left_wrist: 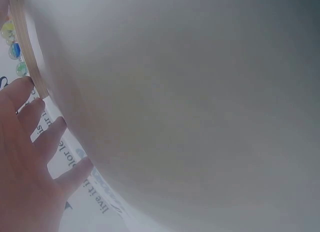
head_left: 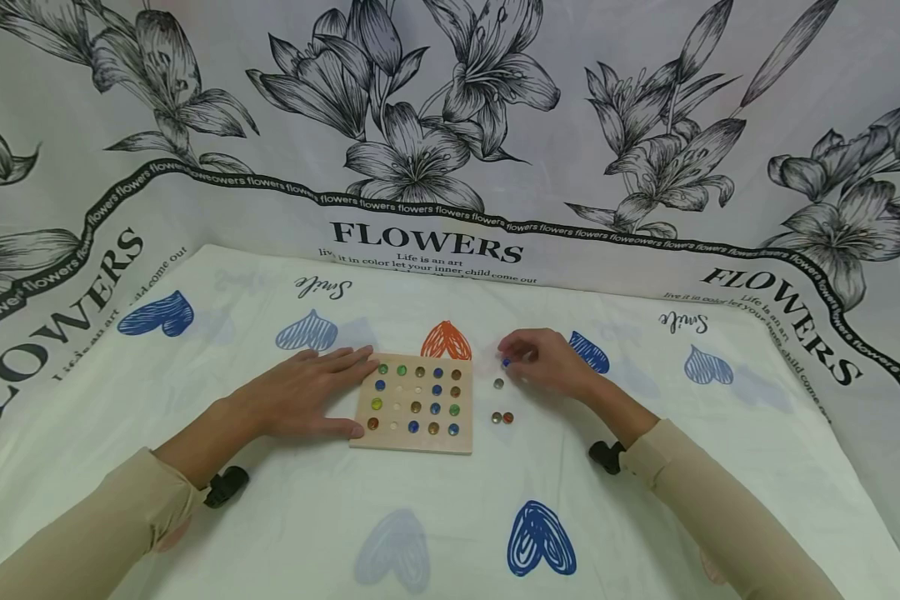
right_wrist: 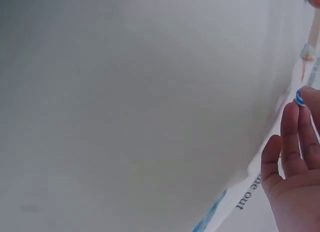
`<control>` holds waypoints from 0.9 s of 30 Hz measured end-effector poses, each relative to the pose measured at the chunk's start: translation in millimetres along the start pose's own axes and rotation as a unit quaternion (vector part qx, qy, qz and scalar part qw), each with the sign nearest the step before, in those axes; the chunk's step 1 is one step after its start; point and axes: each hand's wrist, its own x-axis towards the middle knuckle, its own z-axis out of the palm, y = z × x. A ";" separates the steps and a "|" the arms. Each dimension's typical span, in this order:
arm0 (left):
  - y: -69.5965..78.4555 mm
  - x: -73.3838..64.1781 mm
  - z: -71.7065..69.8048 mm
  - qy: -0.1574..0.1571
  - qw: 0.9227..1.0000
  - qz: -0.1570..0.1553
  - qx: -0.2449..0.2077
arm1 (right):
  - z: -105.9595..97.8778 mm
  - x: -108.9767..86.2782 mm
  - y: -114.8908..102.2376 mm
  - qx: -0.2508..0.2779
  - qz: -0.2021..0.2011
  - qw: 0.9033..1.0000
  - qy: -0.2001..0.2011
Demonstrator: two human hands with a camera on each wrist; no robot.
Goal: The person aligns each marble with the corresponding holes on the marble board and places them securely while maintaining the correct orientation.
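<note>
A wooden board [head_left: 412, 446] with rows of glass marbles lies in the middle of the cloth. Blue, green, brown and yellow marbles fill most of its hollows; a few pale hollows show in the second column. My left hand [head_left: 307, 393] rests flat with spread fingers, touching the board's left edge. Just right of the board, my right hand [head_left: 551, 362] pinches a blue marble [right_wrist: 300, 97] between thumb and fingertips. Near it on the cloth lie a grey marble [head_left: 498, 383], another greyish marble [head_left: 497, 417] and a reddish marble [head_left: 508, 418].
A white cloth [head_left: 270, 517] printed with hearts covers the table. Behind it hangs a curtain [head_left: 540, 175] with black flower drawings and lettering. Dark wrist cameras [head_left: 227, 487] sit under both forearms.
</note>
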 end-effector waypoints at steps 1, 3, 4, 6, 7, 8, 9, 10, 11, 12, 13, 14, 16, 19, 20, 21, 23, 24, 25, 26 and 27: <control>0.0 0.1 0.0 -0.001 1.000 0.000 0.000 | 0.4 0.6 -1.8 0.002 -0.001 1.000 0.000; -0.2 0.2 -0.3 -0.001 1.000 0.001 0.000 | 1.6 1.9 -5.8 0.007 -0.005 1.000 -0.001; -0.3 0.3 -0.3 -0.001 1.000 0.001 0.000 | 2.3 2.4 -7.8 0.008 -0.008 1.000 -0.002; -0.5 0.5 -0.6 -0.001 1.000 0.002 0.000 | 4.3 3.6 -12.0 0.011 -0.017 1.000 -0.004; -0.5 0.7 -0.7 0.000 1.000 0.002 0.000 | 5.6 4.3 -14.4 0.012 -0.021 1.000 -0.004; -0.7 0.7 -1.0 0.000 1.000 0.003 0.000 | 7.0 4.9 -17.1 0.012 -0.026 1.000 -0.005; -0.8 0.8 -1.1 0.001 1.000 0.003 0.001 | 8.5 5.6 -19.7 0.011 -0.030 0.999 -0.006; -0.7 0.8 -1.2 0.000 1.000 0.003 0.000 | 10.1 6.2 -22.5 0.011 -0.036 0.999 -0.006; -0.7 0.8 -1.3 0.000 1.000 0.003 0.000 | 12.0 6.9 -25.6 0.011 -0.041 0.999 -0.007; -0.6 0.8 -1.3 0.000 1.000 0.003 0.000 | 14.0 7.6 -28.9 0.012 -0.044 0.999 -0.007; -0.6 0.9 -1.3 0.000 1.000 0.003 0.000 | 15.8 8.1 -32.0 0.012 -0.050 0.999 -0.007; -0.6 0.9 -1.3 -0.001 1.000 0.002 0.001 | 17.9 8.6 -35.0 0.011 -0.054 0.998 -0.008; -0.4 1.2 -0.9 -0.001 1.000 0.002 0.002 | 22.2 9.8 -40.8 0.011 -0.060 0.998 -0.012; -0.5 1.5 -0.5 -0.001 1.000 0.000 0.003 | 29.3 11.7 -49.5 0.012 -0.066 0.998 -0.021; -0.4 1.6 -0.4 -0.002 1.000 -0.001 0.003 | 31.6 12.4 -52.1 0.015 -0.067 0.997 -0.025; -0.4 1.7 -0.3 -0.003 1.000 -0.002 0.002 | 33.9 12.9 -54.7 0.018 -0.068 0.997 -0.029; -0.4 1.7 -0.2 -0.004 1.000 -0.003 0.002 | 37.8 13.9 -59.6 0.022 -0.072 0.997 -0.035; -0.5 1.7 -0.2 -0.004 1.000 -0.003 0.002 | 39.6 14.4 -61.5 0.023 -0.073 0.996 -0.038; -0.6 1.7 -0.2 -0.005 1.000 -0.003 0.002 | 41.3 14.8 -63.5 0.022 -0.072 0.996 -0.041; -0.7 1.6 -0.2 -0.004 1.000 -0.002 0.002 | 42.8 15.3 -65.3 0.023 -0.073 0.996 -0.043; -0.8 1.7 -0.2 -0.004 1.000 -0.002 0.002 | 44.1 15.6 -67.1 0.024 -0.074 0.996 -0.047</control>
